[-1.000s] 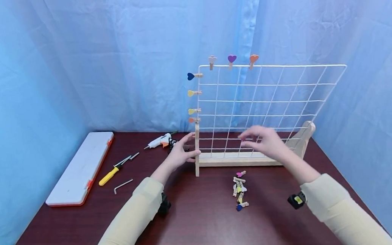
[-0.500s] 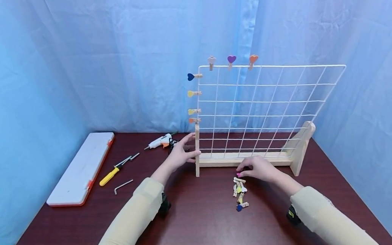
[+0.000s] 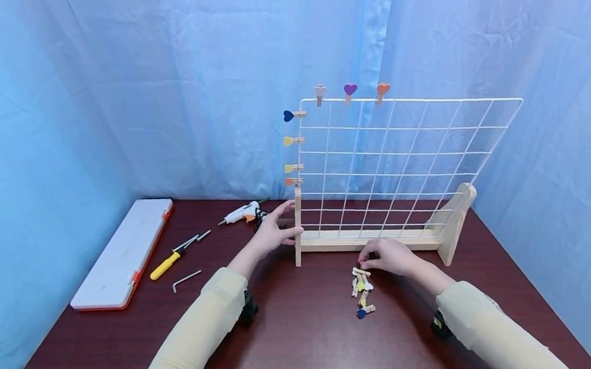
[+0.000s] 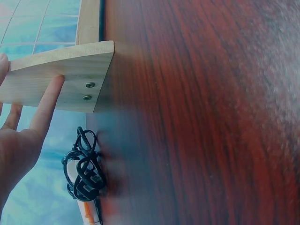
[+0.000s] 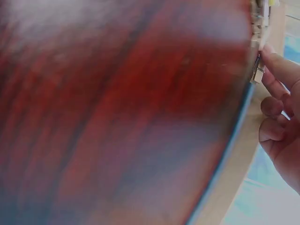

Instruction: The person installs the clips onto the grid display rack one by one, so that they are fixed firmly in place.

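A white wire grid (image 3: 391, 156) stands in a pale wooden base, with small heart-topped clothespins along its top and left edges. My left hand (image 3: 269, 232) holds the base's left side panel (image 4: 77, 79), thumb at the front edge, one finger straight against the outer face beside two screws. In front of the base, low at the table, my right hand (image 3: 390, 256) pinches a pink heart clothespin (image 3: 362, 264) between thumb and forefinger. Part of that clothespin is hidden by the fingers. Right beside it lies a small pile of heart clothespins (image 3: 361, 287), white, yellow and blue.
On the left lie a white case (image 3: 122, 254) with orange clasps, a yellow-handled screwdriver (image 3: 164, 265) and a hex key (image 3: 185, 279). A white glue gun (image 3: 241, 212) with coiled black cord (image 4: 86, 164) sits behind my left hand. Blue curtains surround the dark table.
My right hand has come down from in front of the grid to the table and taken hold of the pink heart clothespin. The left hand has stayed on the side panel.
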Available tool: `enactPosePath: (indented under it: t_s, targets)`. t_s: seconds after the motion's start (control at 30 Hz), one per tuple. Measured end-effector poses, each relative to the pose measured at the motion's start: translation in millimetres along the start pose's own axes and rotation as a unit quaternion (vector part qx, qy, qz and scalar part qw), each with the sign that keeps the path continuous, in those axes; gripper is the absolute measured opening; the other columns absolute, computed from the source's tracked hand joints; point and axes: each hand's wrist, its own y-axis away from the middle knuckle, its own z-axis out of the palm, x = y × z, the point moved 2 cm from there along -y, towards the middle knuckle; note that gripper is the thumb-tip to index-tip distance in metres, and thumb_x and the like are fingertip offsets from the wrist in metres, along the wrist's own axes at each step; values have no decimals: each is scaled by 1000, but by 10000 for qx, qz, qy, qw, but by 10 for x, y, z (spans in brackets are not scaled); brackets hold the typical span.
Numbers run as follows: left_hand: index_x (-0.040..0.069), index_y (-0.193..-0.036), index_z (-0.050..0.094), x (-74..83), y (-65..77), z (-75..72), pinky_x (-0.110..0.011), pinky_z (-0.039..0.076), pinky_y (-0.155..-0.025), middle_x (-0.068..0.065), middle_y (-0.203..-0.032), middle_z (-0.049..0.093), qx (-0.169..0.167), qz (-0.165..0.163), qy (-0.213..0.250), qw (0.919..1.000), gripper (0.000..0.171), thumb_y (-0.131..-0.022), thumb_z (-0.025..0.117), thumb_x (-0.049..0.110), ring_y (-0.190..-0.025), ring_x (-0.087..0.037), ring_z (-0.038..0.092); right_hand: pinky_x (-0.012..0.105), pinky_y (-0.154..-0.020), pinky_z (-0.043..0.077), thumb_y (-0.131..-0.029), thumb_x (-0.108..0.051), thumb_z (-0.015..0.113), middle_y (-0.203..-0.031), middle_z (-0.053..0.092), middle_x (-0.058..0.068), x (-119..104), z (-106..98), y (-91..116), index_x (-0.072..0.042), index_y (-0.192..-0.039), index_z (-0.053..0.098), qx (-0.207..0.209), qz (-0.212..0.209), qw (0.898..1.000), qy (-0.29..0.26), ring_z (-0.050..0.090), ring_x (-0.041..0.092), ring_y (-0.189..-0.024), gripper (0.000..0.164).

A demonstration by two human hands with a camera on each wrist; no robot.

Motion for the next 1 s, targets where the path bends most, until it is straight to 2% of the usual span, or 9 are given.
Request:
enactPosePath:
  t_s: [0.1, 0.23, 0.4, 0.57, 0.67, 0.8, 0.93, 1.0]
  targets:
    - [18, -140, 27, -9, 3, 4, -53, 49, -78, -9, -143, 25, -3, -14, 42, 10000, 71, -81, 65, 9, -124, -38, 32, 22, -61, 46, -75, -29, 71, -78, 60, -22, -60, -133, -19, -27, -80, 68, 183, 6, 9993, -333, 54, -1, -69, 7]
    - [21, -139, 28, -127, -62, -12, -49, 52, -73, -6, -142, 27, 42, 84, 52, 9999, 72, -79, 67, 14, -124, -38, 32, 21, -53, 42, -75, -26, 71, -79, 62, -19, -196, -455, -52, -23, -85, 68, 534, -156, 9963, -650, 48, 0, -61, 10]
    - [28, -137, 32, -233, -124, -18, -40, 55, -67, -1, -139, 31, 217, 189, -145, 9995, 70, -78, 68, 19, -122, -34, 37, 19, -49, 41, -78, -25, 69, -82, 63, -15, -394, -1022, -94, -24, -92, 69, 974, -353, 9916, -778, 47, 3, -59, 14]
    - [33, -135, 33, -252, -131, -17, -38, 56, -65, 3, -137, 33, 313, 159, -204, 9992, 68, -78, 68, 18, -121, -32, 38, 19, -40, 34, -79, -23, 67, -75, 64, -7, -557, -1672, -104, -25, -92, 68, 1721, 65, 9810, -895, 40, 6, -48, 13]
    - [33, -134, 33, -248, -124, -16, -38, 56, -66, 3, -137, 33, 302, 127, -193, 9993, 67, -79, 67, 16, -121, -32, 38, 23, -37, 29, -80, -15, 67, -71, 65, 0, -748, -2085, -89, -16, -91, 70, 2375, 293, 9649, -1083, 35, 8, -44, 12]
    - [32, -135, 33, -246, -126, -10, -38, 56, -66, 3, -137, 32, 286, 99, -167, 9994, 66, -81, 65, 10, -120, -31, 38, 23, -38, 26, -78, -6, 67, -72, 67, -2, -868, -2529, -106, 0, -91, 69, 3163, 235, 9355, -1559, 40, 7, -45, 14]
    - [32, -135, 34, -250, -139, -15, -38, 56, -65, 4, -136, 34, 344, 71, -140, 9993, 67, -80, 66, 12, -119, -30, 39, 20, -39, 25, -77, -5, 68, -72, 66, -8, -852, -2819, -167, 5, -91, 68, 3790, 254, 9046, -1934, 43, 7, -54, 17]
    - [33, -134, 34, -251, -143, -17, -37, 56, -65, 4, -136, 34, 353, 61, -141, 9993, 67, -79, 67, 14, -119, -30, 39, 19, -39, 25, -76, -7, 69, -73, 65, -9, -861, -2929, -191, 4, -92, 69, 4026, 372, 8935, -1956, 44, 9, -61, 19]
